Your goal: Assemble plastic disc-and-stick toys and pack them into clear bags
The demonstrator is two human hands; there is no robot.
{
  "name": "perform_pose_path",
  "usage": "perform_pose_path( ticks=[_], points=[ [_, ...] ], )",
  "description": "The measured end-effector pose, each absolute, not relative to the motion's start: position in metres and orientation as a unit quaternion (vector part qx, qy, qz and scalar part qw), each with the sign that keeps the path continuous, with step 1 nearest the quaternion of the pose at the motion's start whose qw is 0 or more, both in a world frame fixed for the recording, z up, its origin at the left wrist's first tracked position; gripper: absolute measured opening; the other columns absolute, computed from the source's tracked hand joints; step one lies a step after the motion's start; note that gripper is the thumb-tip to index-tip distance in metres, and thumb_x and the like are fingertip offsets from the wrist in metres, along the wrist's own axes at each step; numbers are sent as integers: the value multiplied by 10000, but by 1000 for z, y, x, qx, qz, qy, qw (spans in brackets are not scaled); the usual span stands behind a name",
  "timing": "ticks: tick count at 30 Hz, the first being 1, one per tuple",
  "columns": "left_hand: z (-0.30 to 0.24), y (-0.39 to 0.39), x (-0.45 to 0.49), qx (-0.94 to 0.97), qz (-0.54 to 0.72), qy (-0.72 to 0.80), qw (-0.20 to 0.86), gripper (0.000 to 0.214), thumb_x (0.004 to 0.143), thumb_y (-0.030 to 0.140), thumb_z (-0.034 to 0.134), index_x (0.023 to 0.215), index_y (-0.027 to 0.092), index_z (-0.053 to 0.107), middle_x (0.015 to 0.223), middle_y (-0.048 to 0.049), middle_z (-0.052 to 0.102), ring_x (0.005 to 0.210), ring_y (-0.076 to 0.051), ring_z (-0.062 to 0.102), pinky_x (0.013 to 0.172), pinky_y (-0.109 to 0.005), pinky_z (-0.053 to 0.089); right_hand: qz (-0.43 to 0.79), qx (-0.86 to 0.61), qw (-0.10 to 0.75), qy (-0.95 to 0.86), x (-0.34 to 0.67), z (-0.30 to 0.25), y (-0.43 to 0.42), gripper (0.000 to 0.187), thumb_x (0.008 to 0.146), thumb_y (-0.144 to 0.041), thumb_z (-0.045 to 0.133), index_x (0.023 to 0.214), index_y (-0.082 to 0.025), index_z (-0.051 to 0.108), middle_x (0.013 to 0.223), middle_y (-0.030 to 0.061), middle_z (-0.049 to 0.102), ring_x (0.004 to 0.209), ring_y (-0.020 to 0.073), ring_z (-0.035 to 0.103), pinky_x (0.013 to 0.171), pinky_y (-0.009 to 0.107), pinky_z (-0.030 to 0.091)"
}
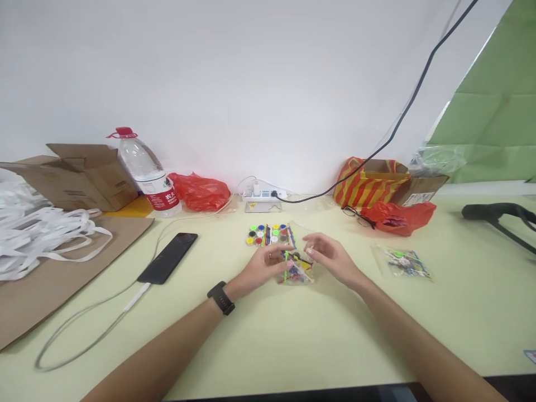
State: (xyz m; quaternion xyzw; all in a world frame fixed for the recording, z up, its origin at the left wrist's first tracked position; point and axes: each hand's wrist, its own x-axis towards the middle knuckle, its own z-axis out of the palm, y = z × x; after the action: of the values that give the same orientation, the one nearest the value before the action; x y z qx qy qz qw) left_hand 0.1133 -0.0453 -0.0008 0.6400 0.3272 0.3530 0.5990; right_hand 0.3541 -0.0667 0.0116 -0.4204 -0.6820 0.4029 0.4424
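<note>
A clear plastic bag of small colorful plastic parts (298, 272) lies on the table between my hands. My left hand (266, 265), with a black watch on its wrist, is at the bag's left side. Its thumb and forefinger are apart over the bag, and I cannot tell whether they touch it. At the bag's upper right, my right hand (329, 255) is curved, thumb and fingers apart, with nothing plain to see between them. Just beyond sit small round colored pieces (258, 234) in rows, with thin colored sticks (292, 235) beside them.
Left are a phone (168, 259) on a white cable, a large water bottle (148, 176), a cardboard box (84, 178) and white straps (50, 234). A power strip (264, 194) stands by the wall. Right are another parts bag (404, 262), glasses (359, 216) and a red bag (400, 219).
</note>
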Motion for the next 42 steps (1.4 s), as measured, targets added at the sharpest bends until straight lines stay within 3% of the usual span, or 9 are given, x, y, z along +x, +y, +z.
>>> perform_pose_path(
  ticks=[3, 5, 11, 17, 32, 37, 42],
  points=[
    [1, -47, 112, 644, 382, 338, 570, 483, 803, 412, 858, 1204, 169, 742, 1136, -116, 760, 1067, -268, 713, 917, -362, 570, 453, -411, 444, -654, 346, 3, -63, 425, 902, -615, 680, 899, -190, 666, 813, 31, 663, 761, 193, 624, 707, 318, 501],
    [3, -48, 111, 639, 386, 347, 568, 495, 788, 414, 869, 1193, 158, 744, 1168, -128, 759, 1062, -273, 719, 923, -372, 568, 444, -415, 453, -652, 342, 5, -62, 428, 892, -611, 696, 830, -190, 657, 765, 19, 651, 723, 182, 606, 685, 310, 485],
    [2, -48, 114, 622, 404, 310, 594, 402, 818, 421, 843, 1116, 162, 768, 1184, -127, 764, 1118, -278, 713, 974, -372, 554, 438, -408, 473, -647, 332, 13, -68, 369, 882, -538, 740, 1054, -216, 692, 951, 47, 697, 875, 212, 644, 776, 326, 511],
    [1, -50, 121, 595, 435, 347, 580, 325, 846, 466, 804, 921, 151, 783, 900, -87, 785, 867, -224, 726, 789, -309, 560, 534, -390, 456, -595, 329, 2, -75, 580, 777, -467, 861, 1252, -250, 609, 793, -32, 615, 758, 174, 608, 742, 313, 498],
    [3, -54, 120, 528, 431, 353, 640, 305, 740, 392, 898, 894, 150, 797, 846, -56, 763, 787, -174, 686, 728, -265, 504, 591, -381, 425, -570, 337, -1, -77, 574, 719, -415, 911, 1195, -206, 667, 746, -32, 647, 691, 143, 604, 727, 305, 497],
    [0, -54, 123, 487, 488, 379, 617, 315, 748, 440, 889, 851, 158, 793, 832, -50, 759, 742, -151, 653, 701, -255, 500, 583, -378, 443, -566, 331, -1, -77, 480, 741, -492, 883, 1074, -200, 699, 749, -21, 635, 670, 143, 587, 691, 306, 498],
    [-1, -55, 123, 538, 449, 367, 612, 352, 771, 469, 870, 888, 145, 795, 861, -74, 773, 780, -179, 685, 731, -273, 524, 552, -388, 458, -579, 332, 4, -79, 393, 842, -561, 785, 883, -181, 695, 747, 4, 617, 681, 144, 547, 668, 298, 467]
  ],
)
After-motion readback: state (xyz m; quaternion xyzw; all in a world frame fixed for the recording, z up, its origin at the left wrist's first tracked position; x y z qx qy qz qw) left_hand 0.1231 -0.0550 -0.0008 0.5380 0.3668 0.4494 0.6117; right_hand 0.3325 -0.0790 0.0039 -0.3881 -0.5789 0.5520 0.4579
